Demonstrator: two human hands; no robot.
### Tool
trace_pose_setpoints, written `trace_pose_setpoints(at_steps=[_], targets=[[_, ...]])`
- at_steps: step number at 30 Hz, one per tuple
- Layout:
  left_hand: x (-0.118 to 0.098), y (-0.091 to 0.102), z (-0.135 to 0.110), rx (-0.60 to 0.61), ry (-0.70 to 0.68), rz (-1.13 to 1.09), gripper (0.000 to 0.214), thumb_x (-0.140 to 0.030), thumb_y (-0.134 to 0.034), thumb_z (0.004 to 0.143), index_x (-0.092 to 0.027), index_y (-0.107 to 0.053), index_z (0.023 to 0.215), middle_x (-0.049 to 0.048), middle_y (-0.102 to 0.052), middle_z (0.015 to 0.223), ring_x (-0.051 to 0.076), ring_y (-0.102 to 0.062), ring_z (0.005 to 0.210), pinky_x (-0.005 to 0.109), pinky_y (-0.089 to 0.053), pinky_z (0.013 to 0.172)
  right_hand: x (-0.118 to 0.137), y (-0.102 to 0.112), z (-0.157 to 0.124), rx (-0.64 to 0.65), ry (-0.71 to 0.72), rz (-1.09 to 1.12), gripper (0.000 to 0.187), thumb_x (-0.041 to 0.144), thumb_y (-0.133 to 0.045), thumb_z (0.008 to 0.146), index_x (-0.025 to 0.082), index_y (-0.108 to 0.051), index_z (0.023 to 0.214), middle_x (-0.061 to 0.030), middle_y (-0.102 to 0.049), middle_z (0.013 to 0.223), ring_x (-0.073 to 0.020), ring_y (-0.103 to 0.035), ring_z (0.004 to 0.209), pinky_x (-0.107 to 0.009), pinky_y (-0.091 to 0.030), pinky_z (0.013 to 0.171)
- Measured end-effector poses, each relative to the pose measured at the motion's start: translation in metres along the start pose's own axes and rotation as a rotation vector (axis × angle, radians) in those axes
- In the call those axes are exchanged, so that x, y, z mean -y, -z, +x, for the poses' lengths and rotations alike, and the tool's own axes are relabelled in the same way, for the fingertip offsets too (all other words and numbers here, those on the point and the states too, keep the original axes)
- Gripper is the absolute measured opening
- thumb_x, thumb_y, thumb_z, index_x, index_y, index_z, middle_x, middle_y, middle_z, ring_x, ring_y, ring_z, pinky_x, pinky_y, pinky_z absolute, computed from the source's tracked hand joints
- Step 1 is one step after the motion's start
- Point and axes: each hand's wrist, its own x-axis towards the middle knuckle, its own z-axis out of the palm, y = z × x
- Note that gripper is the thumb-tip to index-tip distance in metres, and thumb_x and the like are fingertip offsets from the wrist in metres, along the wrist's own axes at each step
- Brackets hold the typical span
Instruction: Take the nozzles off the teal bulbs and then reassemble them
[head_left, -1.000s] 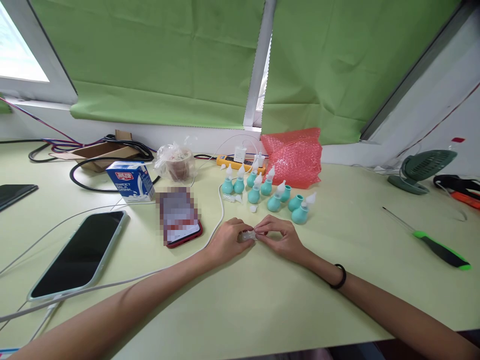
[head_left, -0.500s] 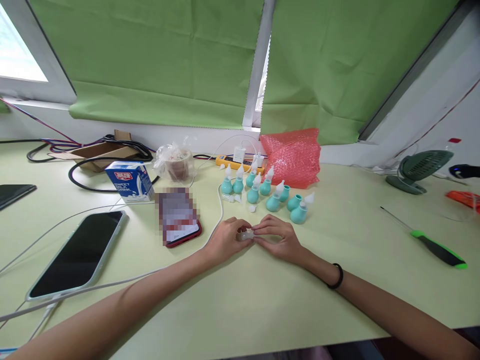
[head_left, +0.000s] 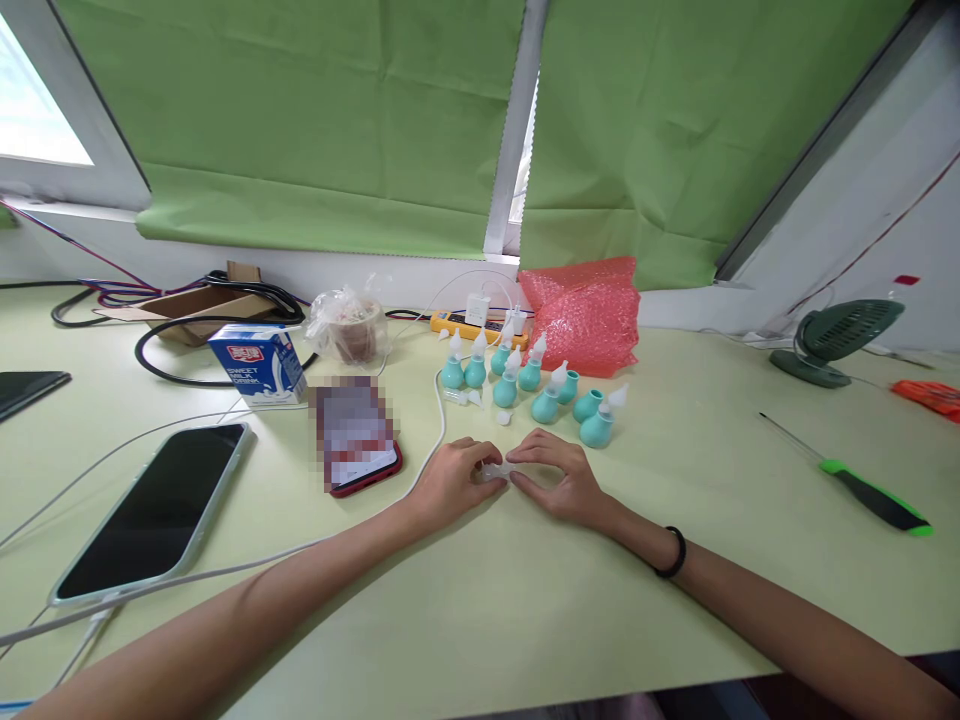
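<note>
Low over the table, my left hand (head_left: 454, 482) pinches a small translucent plastic nozzle piece (head_left: 493, 470) between thumb and fingers. From the other side, my right hand (head_left: 561, 474) closes thumb and fingertips on the piece's right end. Fingers cover part of it, so its exact shape is unclear. Just beyond my hands stand several teal rubber bulbs (head_left: 545, 405), most topped with clear pointed nozzles, like nasal aspirators. Two open-topped bulbs (head_left: 588, 404) among them carry no nozzle. Loose clear plastic parts (head_left: 456, 396) lie in front of the group.
Left of my hands lie a red-cased phone (head_left: 364, 478), a larger phone (head_left: 154, 510) on a cable and a milk carton (head_left: 259, 368). Behind the bulbs are a power strip (head_left: 442, 322) and pink bubble wrap (head_left: 581, 315). A screwdriver (head_left: 874, 495) and a green fan (head_left: 847, 335) are on the right.
Both hands stay almost in place around the clear piece. My right fingers have spread slightly apart at its right end. The bulbs have not moved.
</note>
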Motion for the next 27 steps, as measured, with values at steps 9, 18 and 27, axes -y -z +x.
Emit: trace_pose_setpoints(at_steps=[9,18,27], targets=[[-0.0019,0.0010,0.0001,0.026,-0.018,0.027,0.015,-0.026,-0.053,0.071,-0.020,-0.057,0.085,0.0000,-0.056,0.072,0.010,-0.048,0.058,0.019,-0.038,0.053,-0.0009,-0.0005,-0.0003,0.019,0.001,-0.005,0.018,0.009,-0.057,0.067,0.019,-0.061,0.081,-0.0044,-0.061,0.072,-0.0161,-0.054,0.068,-0.032,-0.048,0.061],[-0.0023,0.0021,-0.0019,0.018,-0.048,0.049,0.017,-0.024,-0.052,0.072,-0.020,-0.057,0.088,0.0001,-0.055,0.072,0.010,-0.049,0.058,0.019,-0.038,0.054,-0.0017,-0.0011,0.0000,0.026,0.004,0.003,0.019,0.009,-0.057,0.067,0.019,-0.060,0.082,-0.0045,-0.060,0.074,-0.0161,-0.054,0.070,-0.032,-0.048,0.061],[-0.0011,0.0006,-0.0014,0.003,-0.050,0.036,0.014,-0.025,-0.053,0.072,-0.020,-0.058,0.084,0.0003,-0.056,0.071,0.010,-0.048,0.058,0.019,-0.037,0.054,-0.0016,0.0000,0.0002,0.046,0.033,-0.037,0.019,0.010,-0.055,0.068,0.020,-0.060,0.084,-0.0046,-0.060,0.073,-0.0165,-0.054,0.069,-0.032,-0.048,0.060]])
